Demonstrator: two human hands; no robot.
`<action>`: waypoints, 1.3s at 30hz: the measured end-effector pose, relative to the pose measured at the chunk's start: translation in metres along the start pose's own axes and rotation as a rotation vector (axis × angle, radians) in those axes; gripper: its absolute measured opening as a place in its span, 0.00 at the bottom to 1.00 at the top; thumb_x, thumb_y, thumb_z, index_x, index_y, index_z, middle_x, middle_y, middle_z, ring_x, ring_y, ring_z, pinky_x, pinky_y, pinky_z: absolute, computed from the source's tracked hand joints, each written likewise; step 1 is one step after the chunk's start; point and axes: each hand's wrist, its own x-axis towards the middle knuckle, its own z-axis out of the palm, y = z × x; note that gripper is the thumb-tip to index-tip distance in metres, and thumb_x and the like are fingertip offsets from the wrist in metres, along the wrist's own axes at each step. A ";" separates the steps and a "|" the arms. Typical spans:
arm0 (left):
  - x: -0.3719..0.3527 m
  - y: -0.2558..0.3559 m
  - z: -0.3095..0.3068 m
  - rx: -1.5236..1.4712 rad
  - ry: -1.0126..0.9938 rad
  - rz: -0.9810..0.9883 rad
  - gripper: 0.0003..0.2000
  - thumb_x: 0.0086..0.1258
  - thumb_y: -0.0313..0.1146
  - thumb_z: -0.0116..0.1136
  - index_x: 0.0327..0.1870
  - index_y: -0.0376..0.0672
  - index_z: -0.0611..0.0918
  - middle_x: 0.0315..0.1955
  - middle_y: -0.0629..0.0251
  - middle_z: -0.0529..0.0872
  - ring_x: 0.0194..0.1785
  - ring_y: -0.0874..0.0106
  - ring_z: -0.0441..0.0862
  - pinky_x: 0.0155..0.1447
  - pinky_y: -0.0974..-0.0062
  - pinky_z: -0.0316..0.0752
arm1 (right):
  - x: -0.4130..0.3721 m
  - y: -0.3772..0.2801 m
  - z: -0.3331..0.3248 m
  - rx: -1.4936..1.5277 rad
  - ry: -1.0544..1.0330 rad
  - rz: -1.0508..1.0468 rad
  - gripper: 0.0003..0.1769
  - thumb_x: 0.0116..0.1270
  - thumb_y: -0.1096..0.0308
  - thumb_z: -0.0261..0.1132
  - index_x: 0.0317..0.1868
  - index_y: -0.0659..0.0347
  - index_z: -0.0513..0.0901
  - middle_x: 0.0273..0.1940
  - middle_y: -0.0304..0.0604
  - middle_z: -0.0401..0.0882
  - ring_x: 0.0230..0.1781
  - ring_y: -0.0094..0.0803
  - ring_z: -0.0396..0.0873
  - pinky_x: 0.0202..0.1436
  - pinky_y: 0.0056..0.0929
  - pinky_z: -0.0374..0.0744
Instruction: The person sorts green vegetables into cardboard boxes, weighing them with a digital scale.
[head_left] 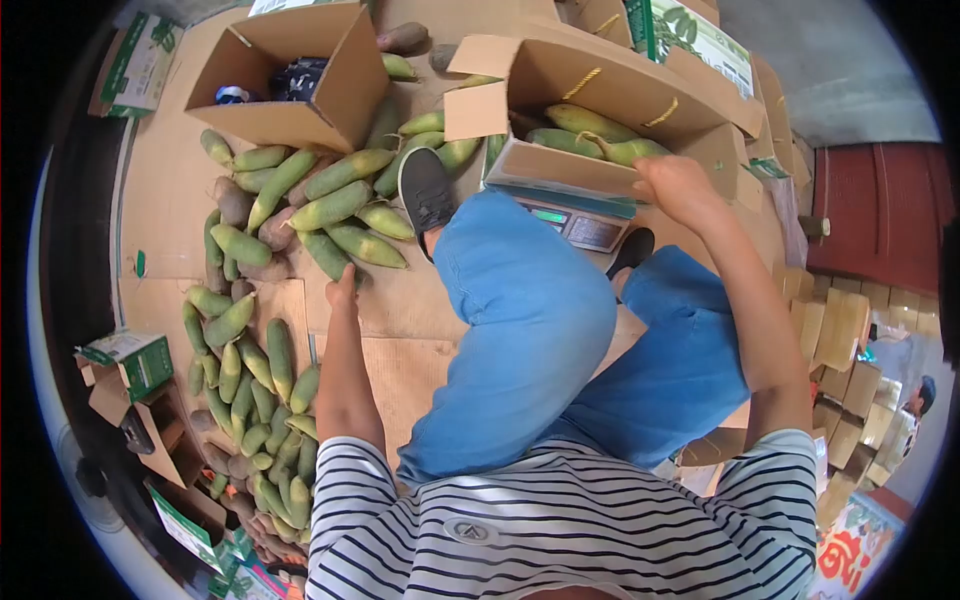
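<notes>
My left hand (343, 289) is closed at the near end of a green radish (322, 254); its fingers are partly hidden. That radish lies at the front edge of a loose pile. My right hand (684, 187) is closed on the near right edge of an open cardboard carton (570, 170). Inside the carton are several green radishes (590, 122), and rope handles show on its far wall. Beneath the carton is a scale (590, 228) with a lit green display, its front panel showing between my legs.
An open box (270, 125) with dark items stands behind the pile. More green radishes (240, 385) and reddish-brown roots lie at the left. Printed cartons (690, 30) are at the back right, stacked flattened cardboard (845, 320) at the right. My shoe (427, 190) is beside the pile.
</notes>
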 end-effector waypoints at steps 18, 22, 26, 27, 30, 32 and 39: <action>-0.232 0.013 -0.086 -0.244 -0.546 0.360 0.17 0.66 0.38 0.57 0.48 0.35 0.74 0.38 0.65 0.79 0.42 0.75 0.76 0.45 0.77 0.71 | 0.001 0.006 0.015 0.008 0.031 0.033 0.08 0.57 0.71 0.59 0.36 0.63 0.81 0.36 0.52 0.81 0.40 0.47 0.80 0.40 0.42 0.77; -0.297 0.138 -0.074 -0.052 -0.565 0.857 0.17 0.61 0.28 0.57 0.50 0.33 0.72 0.37 0.66 0.76 0.42 0.77 0.72 0.49 0.80 0.68 | 0.003 0.003 0.015 -0.017 0.024 0.050 0.10 0.56 0.73 0.57 0.37 0.61 0.82 0.37 0.51 0.82 0.40 0.46 0.81 0.39 0.41 0.78; -0.323 0.231 -0.017 0.039 -0.607 1.318 0.22 0.57 0.29 0.61 0.52 0.32 0.72 0.44 0.60 0.79 0.45 0.74 0.75 0.51 0.76 0.70 | 0.000 0.000 0.014 -0.034 0.022 0.078 0.11 0.56 0.73 0.56 0.38 0.61 0.82 0.37 0.50 0.82 0.40 0.44 0.81 0.39 0.40 0.78; -0.329 0.249 0.002 0.083 -0.650 1.316 0.21 0.58 0.30 0.61 0.52 0.32 0.72 0.44 0.58 0.78 0.44 0.72 0.76 0.50 0.75 0.71 | 0.000 0.000 0.013 -0.047 -0.002 0.083 0.10 0.57 0.73 0.56 0.37 0.61 0.82 0.37 0.50 0.82 0.40 0.44 0.81 0.39 0.40 0.78; -0.336 0.266 0.037 0.329 -0.434 1.458 0.21 0.59 0.33 0.62 0.51 0.33 0.73 0.43 0.55 0.78 0.42 0.67 0.78 0.47 0.72 0.73 | 0.001 0.000 0.012 -0.061 -0.023 0.077 0.10 0.57 0.73 0.55 0.36 0.62 0.82 0.36 0.50 0.83 0.40 0.44 0.82 0.39 0.40 0.79; -0.344 0.260 0.043 0.337 -0.325 1.537 0.21 0.59 0.36 0.63 0.50 0.35 0.73 0.42 0.52 0.76 0.39 0.60 0.78 0.43 0.67 0.73 | -0.001 0.002 0.013 -0.041 0.029 0.062 0.09 0.56 0.74 0.56 0.35 0.62 0.82 0.36 0.50 0.83 0.39 0.44 0.82 0.38 0.40 0.79; -0.392 0.240 -0.009 0.257 -0.521 1.421 0.17 0.61 0.29 0.61 0.50 0.35 0.74 0.37 0.58 0.78 0.36 0.69 0.77 0.42 0.72 0.73 | 0.006 0.011 0.022 0.006 0.083 0.021 0.08 0.56 0.67 0.62 0.32 0.63 0.79 0.31 0.52 0.81 0.36 0.48 0.80 0.37 0.43 0.76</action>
